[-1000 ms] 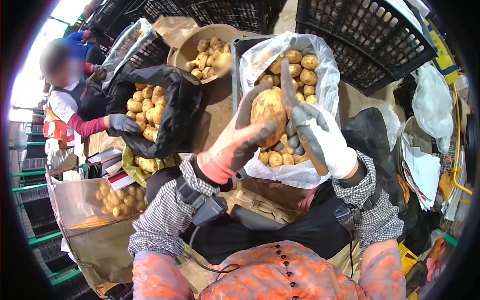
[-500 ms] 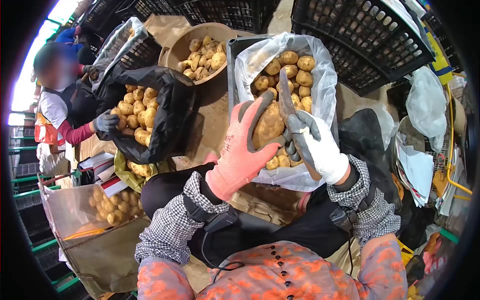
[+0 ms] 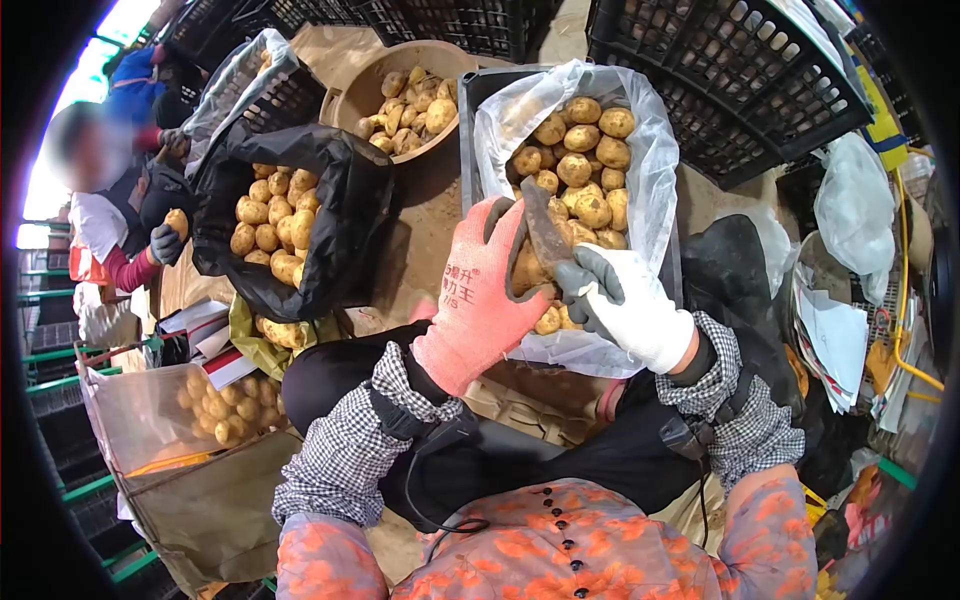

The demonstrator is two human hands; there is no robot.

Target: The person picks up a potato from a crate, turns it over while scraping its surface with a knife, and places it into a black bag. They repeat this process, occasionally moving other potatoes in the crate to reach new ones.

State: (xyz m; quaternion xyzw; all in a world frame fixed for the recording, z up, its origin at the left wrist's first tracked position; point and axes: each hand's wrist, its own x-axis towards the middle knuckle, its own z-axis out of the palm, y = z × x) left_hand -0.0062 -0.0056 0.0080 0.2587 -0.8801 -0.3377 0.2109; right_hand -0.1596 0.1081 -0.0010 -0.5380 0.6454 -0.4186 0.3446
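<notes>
In a pink glove with grey fingertips, my left hand is wrapped round the left side of a large potato, partly hidden behind the fingers. My right hand, in a white and grey glove, is closed on a knife. Its dark, stained blade points up and lies against the potato's right side. Both hands are over the near part of a crate lined with clear plastic, which holds several potatoes.
At the left stands a black-lined crate of potatoes, with a tan tub behind it. A co-worker's gloved hand holds a potato. Black crates stand at the back right; a plastic bag hangs at the right.
The knife blade has tilted to the left and come lower, closer to my left hand. The co-worker's hand has moved left, away from the black-lined crate, with a potato in it.
</notes>
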